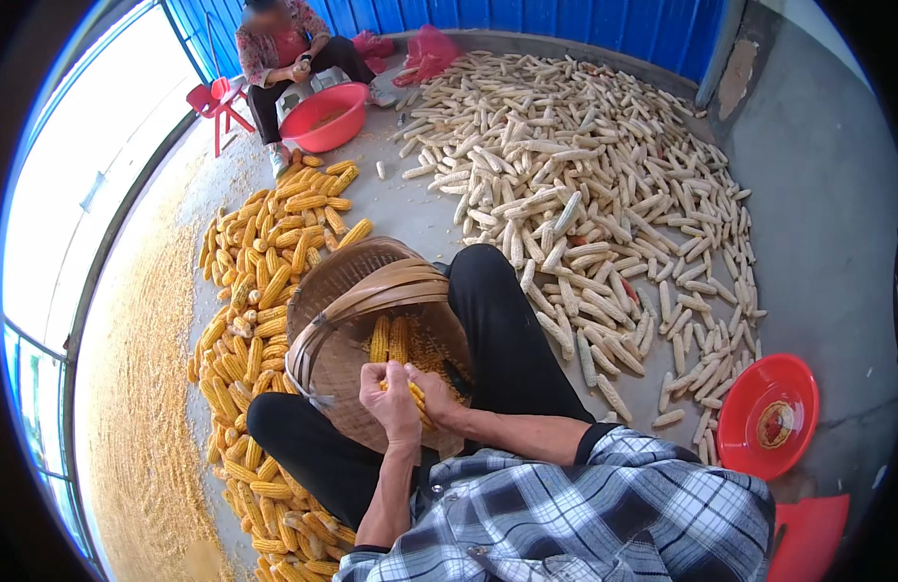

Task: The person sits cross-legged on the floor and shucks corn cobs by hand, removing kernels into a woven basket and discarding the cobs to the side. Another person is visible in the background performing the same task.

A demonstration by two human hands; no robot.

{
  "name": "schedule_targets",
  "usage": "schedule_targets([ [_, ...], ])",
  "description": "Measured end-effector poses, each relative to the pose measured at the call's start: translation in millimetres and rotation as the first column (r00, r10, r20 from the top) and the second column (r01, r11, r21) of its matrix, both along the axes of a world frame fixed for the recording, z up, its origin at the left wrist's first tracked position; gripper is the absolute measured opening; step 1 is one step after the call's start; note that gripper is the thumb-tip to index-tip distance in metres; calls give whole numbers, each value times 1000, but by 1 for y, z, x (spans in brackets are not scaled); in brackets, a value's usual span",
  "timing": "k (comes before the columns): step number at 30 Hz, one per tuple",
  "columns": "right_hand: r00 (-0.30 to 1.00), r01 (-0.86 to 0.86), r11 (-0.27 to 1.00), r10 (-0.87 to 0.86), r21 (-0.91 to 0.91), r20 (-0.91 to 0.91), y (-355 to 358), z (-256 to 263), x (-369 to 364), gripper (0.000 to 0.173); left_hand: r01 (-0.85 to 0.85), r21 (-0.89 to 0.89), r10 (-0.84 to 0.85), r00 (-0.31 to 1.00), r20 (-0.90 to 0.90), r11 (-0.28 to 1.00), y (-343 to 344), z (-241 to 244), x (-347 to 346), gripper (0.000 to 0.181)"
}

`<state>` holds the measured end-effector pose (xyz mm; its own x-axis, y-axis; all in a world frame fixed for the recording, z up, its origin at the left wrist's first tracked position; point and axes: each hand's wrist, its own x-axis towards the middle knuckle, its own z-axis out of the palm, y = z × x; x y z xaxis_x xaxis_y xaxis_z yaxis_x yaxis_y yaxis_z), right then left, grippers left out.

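My left hand (390, 399) and my right hand (436, 396) are close together over a woven bamboo basket (339, 375). Both are closed around one yellow ear of corn (417, 399), which they partly hide. Just beyond my fingers, two more ears (389, 338) lie inside the basket, beside loose kernels (425, 349). A dark, narrow object (457, 378) rests by the basket's right wall; what it is, I cannot tell. The basket sits between my knees, with its broad handle (390, 284) arching over the far side.
Unshelled ears (256, 342) are heaped along my left, beyond them a spread of kernels (139, 407). Bare cobs (565, 196) form a large pile ahead and right. A red basin (798, 407) stands at right. Another person (289, 58) sits ahead by a pink-red tub (347, 109).
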<state>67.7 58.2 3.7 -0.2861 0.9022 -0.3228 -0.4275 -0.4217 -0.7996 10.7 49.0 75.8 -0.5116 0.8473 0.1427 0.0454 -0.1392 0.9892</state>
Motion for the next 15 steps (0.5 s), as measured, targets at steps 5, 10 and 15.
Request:
schedule_targets([
  [5,989,5,962,-45,-275,-138,-5,40,10,32,146,-12,-147,980,-131,989,-5,9,8,19],
  [10,972,-46,946,-32,-322,-233,-7,1,6,29,318,-62,-322,902,-286,946,-21,14,10,13],
  [15,948,-198,920,92,-339,-305,8,-25,-1,31,220,-78,-223,975,-24,972,-13,-17,-19,12],
])
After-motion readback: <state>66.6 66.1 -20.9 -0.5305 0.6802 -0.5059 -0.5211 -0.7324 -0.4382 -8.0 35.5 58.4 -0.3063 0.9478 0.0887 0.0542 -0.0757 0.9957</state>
